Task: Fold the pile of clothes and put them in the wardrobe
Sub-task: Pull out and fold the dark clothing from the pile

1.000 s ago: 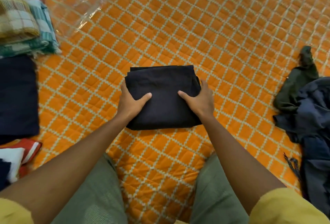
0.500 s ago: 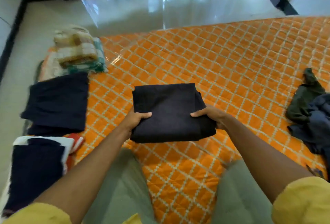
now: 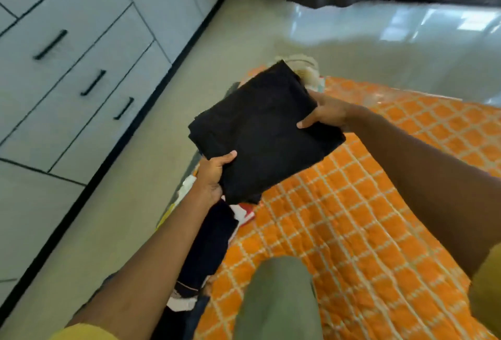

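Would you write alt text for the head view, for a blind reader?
The left hand and right hand hold a folded black garment over the edge of an orange quilt. Other clothes lie beneath; white drawers stand at left.

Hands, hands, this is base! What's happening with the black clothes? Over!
Left hand and right hand both gripping the folded black garment. Held up over the orange quilt edge. White drawers all closed.
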